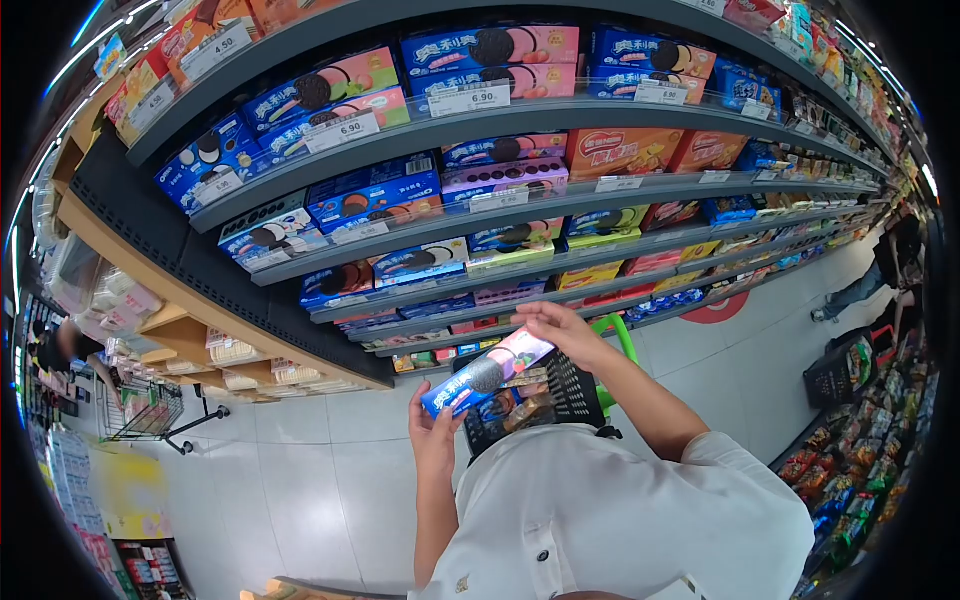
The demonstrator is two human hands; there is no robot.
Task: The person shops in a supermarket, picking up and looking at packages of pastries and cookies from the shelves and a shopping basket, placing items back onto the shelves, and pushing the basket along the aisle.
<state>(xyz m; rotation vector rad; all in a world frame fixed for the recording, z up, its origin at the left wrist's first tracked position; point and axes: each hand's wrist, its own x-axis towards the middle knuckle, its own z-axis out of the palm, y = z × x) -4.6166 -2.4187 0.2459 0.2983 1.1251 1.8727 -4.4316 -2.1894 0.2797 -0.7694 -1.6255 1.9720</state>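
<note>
A blue and pink box of sandwich cookies (487, 376) is held tilted in front of my body, its printed face turned up. My left hand (434, 432) grips its blue lower-left end. At the pink upper-right end, my right hand (556, 328) has its fingers closed around the edge. Below the box is a black shopping basket (571, 390) with a green handle (617, 345), with packaged goods inside it. The box and my body partly cover the basket.
Shelves of cookie boxes (375, 190) curve across the front, with price tags (470, 97) along their edges. A shopping cart (145, 412) and a person (65, 350) are at left. At right, another person (895, 255) stands near a black basket (840, 375) and snack bags (870, 455).
</note>
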